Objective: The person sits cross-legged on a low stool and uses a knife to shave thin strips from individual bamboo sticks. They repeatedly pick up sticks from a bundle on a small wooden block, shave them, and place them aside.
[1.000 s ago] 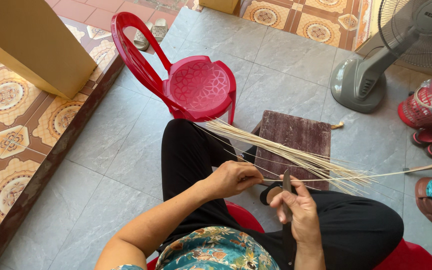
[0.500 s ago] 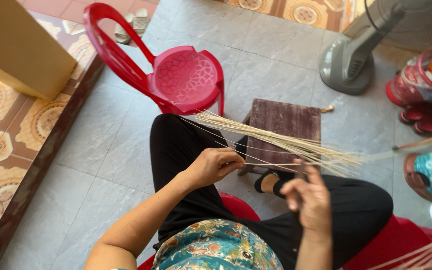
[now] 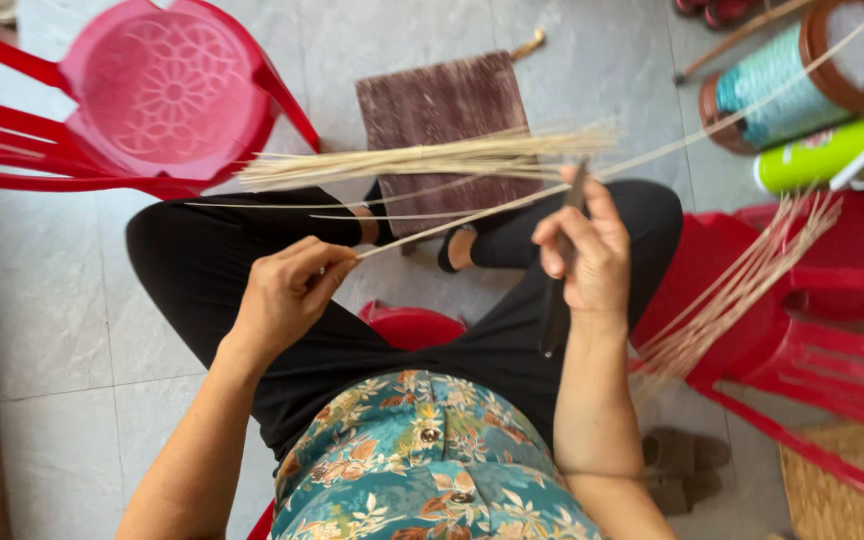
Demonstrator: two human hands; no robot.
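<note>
Over grey tiles, left-hand fingers [image 3: 317, 272] pinch a straw strip [image 3: 472, 215] (taut).

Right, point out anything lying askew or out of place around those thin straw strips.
The empty red plastic chair lies tipped on its side on the grey tiled floor. A loose bundle of straw strips droops over the other red chair's edge. Nothing looks damaged.

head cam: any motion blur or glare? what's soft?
Head view: even daylight, no glare, soft shadows. Motion blur smears the strip bundle and red chair; right hand with knife slightly soft; left hand fairly sharp.
</note>
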